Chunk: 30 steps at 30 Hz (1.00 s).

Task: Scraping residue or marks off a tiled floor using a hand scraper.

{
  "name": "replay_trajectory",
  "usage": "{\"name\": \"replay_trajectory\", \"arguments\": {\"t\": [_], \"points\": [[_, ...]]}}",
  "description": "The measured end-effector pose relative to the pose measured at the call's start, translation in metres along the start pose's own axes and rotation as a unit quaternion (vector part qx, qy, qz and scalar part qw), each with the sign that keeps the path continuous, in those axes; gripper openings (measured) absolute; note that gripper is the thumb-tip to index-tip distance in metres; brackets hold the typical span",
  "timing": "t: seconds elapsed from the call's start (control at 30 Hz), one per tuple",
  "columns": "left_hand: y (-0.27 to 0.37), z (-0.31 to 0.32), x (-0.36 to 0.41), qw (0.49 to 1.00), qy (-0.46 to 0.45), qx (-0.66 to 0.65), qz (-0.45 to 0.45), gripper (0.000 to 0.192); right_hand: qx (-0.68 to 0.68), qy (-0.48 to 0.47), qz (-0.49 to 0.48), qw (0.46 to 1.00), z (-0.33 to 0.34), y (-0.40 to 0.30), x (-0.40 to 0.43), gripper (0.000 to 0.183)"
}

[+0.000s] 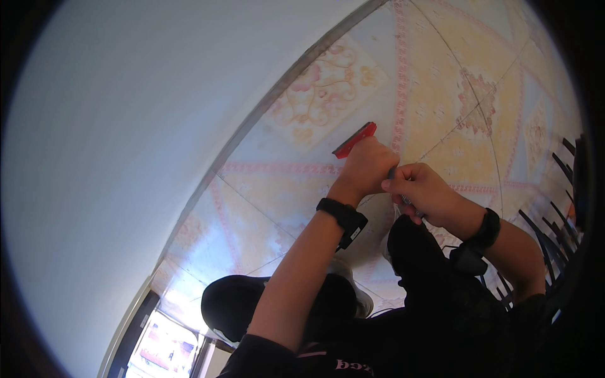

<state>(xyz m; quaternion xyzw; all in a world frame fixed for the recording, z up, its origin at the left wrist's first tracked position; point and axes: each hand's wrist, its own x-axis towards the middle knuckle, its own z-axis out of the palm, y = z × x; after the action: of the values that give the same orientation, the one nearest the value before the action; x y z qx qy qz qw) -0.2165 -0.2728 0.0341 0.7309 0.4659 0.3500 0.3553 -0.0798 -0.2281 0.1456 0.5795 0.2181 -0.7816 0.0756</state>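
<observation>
Near the middle of the view is a scraper with a red head (pixel 354 140), its dark blade edge turned toward the wall. My left hand (pixel 371 165) is closed in a fist just behind that head and hides the part of the tool there. A grey handle (pixel 406 201) comes out past the fist, and my right hand (pixel 420 189) grips it with thumb and fingers. The two hands almost touch. Beneath them lies the patterned tile floor (pixel 439 118); whether the blade touches it I cannot tell.
A pale wall (pixel 118 141) rises on the left, with a grey skirting strip (pixel 283 85) at its foot. My bent knees and shoes are below the hands. Thin black bars (pixel 548 236) stand at the right. A bright doorway (pixel 165 345) is at the lower left.
</observation>
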Motion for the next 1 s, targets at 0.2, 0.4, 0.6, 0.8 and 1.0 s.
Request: {"name": "replay_trajectory", "arguments": {"t": [0.2,0.4,0.6,0.8,1.0], "points": [[-0.007,0.005,0.004,0.999,0.016,0.010,0.034,0.017,0.001,0.001,-0.001,1.000,-0.002,0.005,0.000,0.031],[-0.004,0.008,0.006,0.997,0.054,-0.002,0.049,0.021,-0.002,-0.026,-0.031,0.999,-0.006,0.012,0.002,0.031],[-0.008,0.001,0.008,0.998,0.040,0.015,0.051,0.024,-0.060,0.015,-0.008,0.998,-0.003,0.001,0.005,0.020],[-0.008,-0.001,0.008,0.999,-0.010,0.018,0.041,0.020,-0.023,0.027,-0.007,0.999,0.003,0.004,0.002,0.030],[-0.049,-0.045,0.018,0.988,-0.033,0.100,0.115,0.019,0.038,0.032,-0.124,0.991,0.032,-0.002,0.040,0.031]]}}
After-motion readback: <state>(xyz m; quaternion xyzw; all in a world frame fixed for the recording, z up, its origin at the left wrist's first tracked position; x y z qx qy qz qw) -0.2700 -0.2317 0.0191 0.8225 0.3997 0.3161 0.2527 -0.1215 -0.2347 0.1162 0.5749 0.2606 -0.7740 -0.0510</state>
